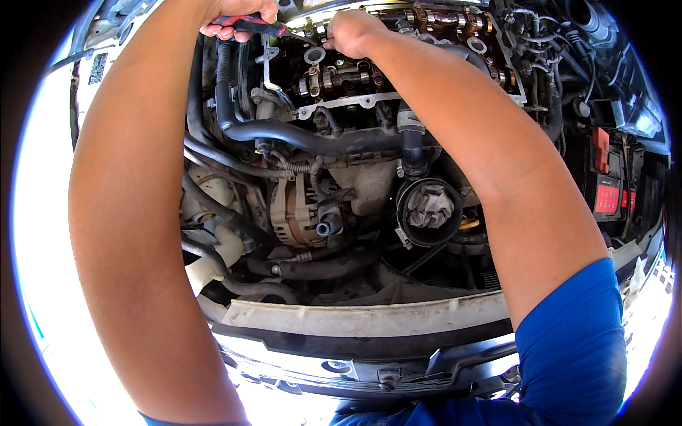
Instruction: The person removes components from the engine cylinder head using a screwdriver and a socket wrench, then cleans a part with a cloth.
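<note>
Left hand [229,8] gripping a red-and-black handled tool [257,27] at the upper-left corner of the open, silver-rimmed engine head [348,105], shaft pointing right. Right hand [352,33] curled down over the head; can't tell if it's grasping anything. Tight between hands; wider room between forearms, above the ribbed metal alternator [293,213]. Red printed label [606,199] on battery at right; small white label [98,69] far left.

The tool handle [258,27] is red and black, the sleeve [577,344] plain blue.
</note>
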Tool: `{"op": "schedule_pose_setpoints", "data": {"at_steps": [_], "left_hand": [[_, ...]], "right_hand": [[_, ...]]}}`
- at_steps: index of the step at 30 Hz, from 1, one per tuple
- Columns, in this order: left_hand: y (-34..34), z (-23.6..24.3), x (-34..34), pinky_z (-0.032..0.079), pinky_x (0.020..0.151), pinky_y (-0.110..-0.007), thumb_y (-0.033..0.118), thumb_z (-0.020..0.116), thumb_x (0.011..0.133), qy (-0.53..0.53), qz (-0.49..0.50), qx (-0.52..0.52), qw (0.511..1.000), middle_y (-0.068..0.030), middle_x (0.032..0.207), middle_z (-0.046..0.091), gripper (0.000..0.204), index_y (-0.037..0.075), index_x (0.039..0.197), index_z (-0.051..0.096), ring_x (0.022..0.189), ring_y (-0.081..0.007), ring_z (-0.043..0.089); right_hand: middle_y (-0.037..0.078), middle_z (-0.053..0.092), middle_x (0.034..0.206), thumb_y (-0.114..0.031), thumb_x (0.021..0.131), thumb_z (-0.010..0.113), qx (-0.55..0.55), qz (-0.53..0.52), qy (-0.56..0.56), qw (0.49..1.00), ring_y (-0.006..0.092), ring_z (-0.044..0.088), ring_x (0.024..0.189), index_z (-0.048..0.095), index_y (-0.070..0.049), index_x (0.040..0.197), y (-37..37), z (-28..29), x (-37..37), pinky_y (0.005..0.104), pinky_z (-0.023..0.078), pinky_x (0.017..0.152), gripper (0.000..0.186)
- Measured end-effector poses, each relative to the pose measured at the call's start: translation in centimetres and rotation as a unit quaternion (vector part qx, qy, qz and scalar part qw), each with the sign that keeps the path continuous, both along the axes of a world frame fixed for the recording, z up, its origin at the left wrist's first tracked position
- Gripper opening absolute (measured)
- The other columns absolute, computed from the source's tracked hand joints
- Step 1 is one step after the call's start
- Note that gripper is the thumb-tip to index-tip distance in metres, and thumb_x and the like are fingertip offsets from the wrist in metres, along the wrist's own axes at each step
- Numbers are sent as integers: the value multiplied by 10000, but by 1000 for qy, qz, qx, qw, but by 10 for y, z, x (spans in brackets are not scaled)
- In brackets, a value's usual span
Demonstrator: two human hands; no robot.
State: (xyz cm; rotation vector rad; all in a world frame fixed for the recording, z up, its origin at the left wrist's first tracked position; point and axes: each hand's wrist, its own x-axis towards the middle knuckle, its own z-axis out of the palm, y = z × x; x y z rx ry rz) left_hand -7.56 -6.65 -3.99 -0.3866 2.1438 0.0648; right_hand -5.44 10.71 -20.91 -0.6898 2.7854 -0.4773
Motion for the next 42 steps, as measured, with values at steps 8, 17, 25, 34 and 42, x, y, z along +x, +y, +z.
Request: {"op": "schedule_pose_setpoints", "data": {"at_steps": [8, 17, 25, 34, 42], "left_hand": [[-14, 6, 22, 271, 341, -262, 337, 646, 754, 119, -21, 47, 992, -62, 622, 617, 241, 109, 684, 612, 380, -97, 448], [-8, 5, 24, 367, 440, -285, 387, 605, 899, 41, 2, 38, 998, -15, 692, 673, 291, 136, 773, 680, 506, -122, 537], [23, 62, 52, 479, 514, -340, 329, 637, 849, 135, -187, -32, 972, -57, 708, 707, 318, 38, 774, 741, 543, -172, 610], [-41, 92, 164, 454, 637, -341, 241, 617, 887, 368, -188, 47, 910, -106, 658, 594, 353, -33, 1078, 732, 606, -157, 536], [-40, 88, 198, 466, 659, -347, 213, 614, 898, 379, -169, 81, 906, -120, 661, 606, 342, -22, 1117, 729, 602, -181, 553]], "right_hand": [[171, 726, 1006, -285, 913, 717, -9, 4, -6, 1000, 360, 680, 987, 750, -54, 957, 3, 3, 2, 431, 531, 876, 237], [156, 731, 994, -337, 932, 700, -2, -14, -16, 1000, 349, 686, 976, 750, -74, 956, 2, 4, 3, 436, 534, 872, 269], [149, 731, 1028, -286, 928, 700, 20, 2, -4, 1000, 341, 689, 978, 755, -102, 1052, -2, -4, -3, 431, 540, 853, 229], [128, 732, 1104, -235, 839, 779, -26, 52, 10, 998, 320, 685, 1051, 728, -130, 1146, 12, 18, 14, 420, 536, 933, 328], [130, 741, 1019, -212, 848, 745, 76, 90, 75, 990, 341, 700, 970, 744, -147, 1113, -1, 21, 14, 455, 553, 872, 272]]}}
